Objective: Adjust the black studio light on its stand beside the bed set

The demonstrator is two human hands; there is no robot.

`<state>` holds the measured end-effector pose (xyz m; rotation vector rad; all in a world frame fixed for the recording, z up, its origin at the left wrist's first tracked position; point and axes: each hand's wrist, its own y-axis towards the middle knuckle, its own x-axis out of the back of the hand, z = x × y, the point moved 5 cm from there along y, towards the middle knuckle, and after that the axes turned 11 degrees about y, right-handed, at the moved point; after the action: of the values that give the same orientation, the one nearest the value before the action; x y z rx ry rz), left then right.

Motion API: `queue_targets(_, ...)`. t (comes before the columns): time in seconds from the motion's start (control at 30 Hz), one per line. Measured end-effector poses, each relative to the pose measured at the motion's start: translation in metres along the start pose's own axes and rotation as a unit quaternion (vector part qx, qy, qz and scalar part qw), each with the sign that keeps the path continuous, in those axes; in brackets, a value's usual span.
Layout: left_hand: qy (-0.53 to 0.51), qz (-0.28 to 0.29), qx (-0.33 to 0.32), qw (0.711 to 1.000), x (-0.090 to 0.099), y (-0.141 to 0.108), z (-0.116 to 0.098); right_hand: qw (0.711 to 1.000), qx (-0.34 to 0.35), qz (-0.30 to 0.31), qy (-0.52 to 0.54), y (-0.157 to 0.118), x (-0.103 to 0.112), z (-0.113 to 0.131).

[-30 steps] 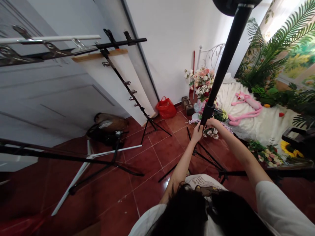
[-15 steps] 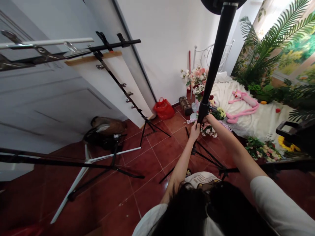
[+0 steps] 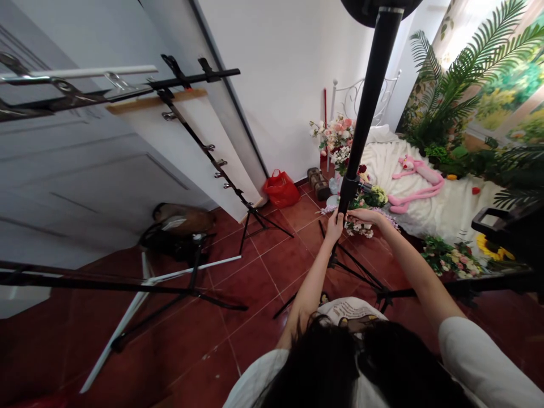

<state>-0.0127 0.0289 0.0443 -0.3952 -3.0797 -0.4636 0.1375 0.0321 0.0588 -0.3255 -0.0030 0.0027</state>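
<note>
A black light stand (image 3: 369, 102) rises in front of me, leaning a little to the right toward its top, with a dark round fixture (image 3: 380, 8) partly cut off above. My left hand (image 3: 334, 228) is wrapped round its pole below the collar (image 3: 351, 184). A locking knob (image 3: 365, 186) sticks out to the right of that collar. Just below the knob, my right hand (image 3: 362, 215) is closed at the pole's right side, fingertips together against it. Whatever small part they pinch is hidden. The stand's legs (image 3: 357, 269) spread on the tiles beneath.
To the left stand a clipped white backdrop board (image 3: 191, 147) and a white tripod leg (image 3: 123, 328). A red bag (image 3: 280, 188) sits by the wall. At the right are a bed with a cream blanket (image 3: 382, 161), a pink plush toy (image 3: 420, 175), flowers (image 3: 340, 136) and palm leaves (image 3: 467, 85).
My right hand has come down and away from beside the knob, its wrist now bent at the pole's right side. My left hand keeps its grip. The view has shifted slightly.
</note>
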Motion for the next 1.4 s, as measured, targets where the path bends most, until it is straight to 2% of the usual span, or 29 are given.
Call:
queue_targets(0.13,0.005,0.000,-0.009,1.000,-0.001,0.001,0.000,0.983,-0.093,0.069,0.145,-0.004,-0.002,-0.024)
queue_targets(0.23,0.006,0.003,-0.014,1.000,-0.001,0.001,0.000,0.961,-0.113,0.099,0.233,-0.001,-0.002,-0.034)
queue_targets(0.33,0.009,-0.001,-0.027,1.000,-0.001,0.001,-0.001,0.958,-0.114,0.119,0.236,0.006,0.005,-0.035)
queue_targets(0.43,0.009,0.001,-0.041,0.999,-0.001,0.002,-0.002,0.966,-0.121,0.129,0.189,0.013,0.014,-0.029)
queue_targets(0.57,0.008,0.007,-0.042,0.999,-0.001,0.002,-0.001,0.984,-0.094,0.099,0.114,0.018,0.019,-0.017)
queue_targets(0.8,0.014,0.016,-0.033,0.999,-0.001,0.001,-0.002,0.997,-0.027,0.073,-0.016,0.019,0.002,-0.004)
queue_targets(0.93,0.022,0.016,-0.035,0.999,0.000,0.001,-0.002,0.998,0.013,0.047,-0.041,0.015,-0.001,0.003)
queue_targets(1.23,0.018,0.002,-0.038,0.999,0.001,0.001,-0.006,0.994,0.071,-0.078,-0.008,0.009,-0.017,-0.002)
queue_targets(1.33,0.020,0.009,-0.030,0.999,0.001,0.001,-0.005,0.989,0.103,-0.103,0.021,0.005,-0.011,0.009)
queue_targets(1.4,0.014,0.010,-0.020,1.000,0.001,0.000,-0.004,0.982,0.145,-0.090,0.085,-0.004,-0.006,0.026)
